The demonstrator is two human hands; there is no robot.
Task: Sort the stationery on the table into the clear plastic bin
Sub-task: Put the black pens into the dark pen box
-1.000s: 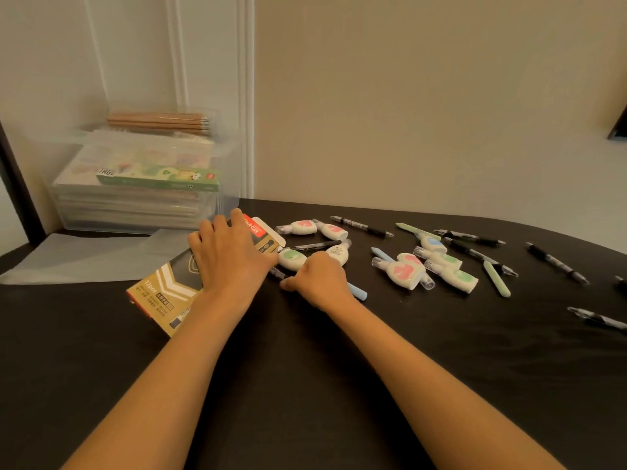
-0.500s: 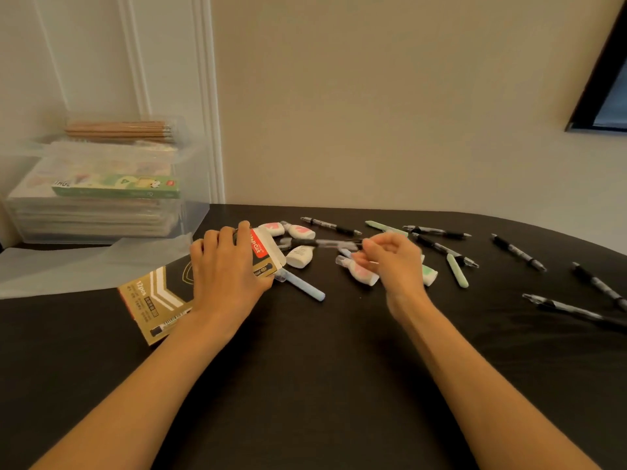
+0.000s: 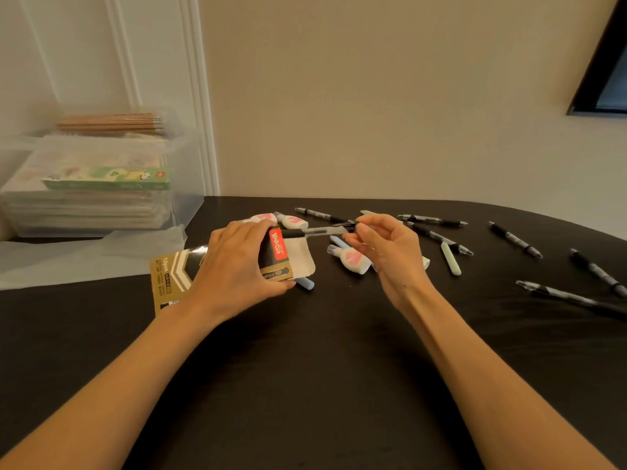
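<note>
My left hand (image 3: 234, 269) grips a gold and black pen box (image 3: 169, 276) with a red label, its open flap end turned to the right. My right hand (image 3: 386, 245) pinches a black and clear pen (image 3: 319, 231) by its rear end, with the pen's front end at the mouth of the box. White correction tapes with pink marks (image 3: 353, 261) lie under and behind my hands. Several black pens (image 3: 515, 239) are scattered to the right. The clear plastic bin (image 3: 183, 212) stands at the back left, holding stacked notebooks and a pack of pencils.
A clear plastic lid or sheet (image 3: 68, 259) lies flat in front of the bin. A pale green highlighter (image 3: 450, 262) and a light blue one (image 3: 305, 284) rest on the black table (image 3: 322, 368). The wall runs close behind the table.
My right hand picked a black pen from the pile and brought it left to the box's open end. My left hand shifted its grip and lifted the box's flap end.
</note>
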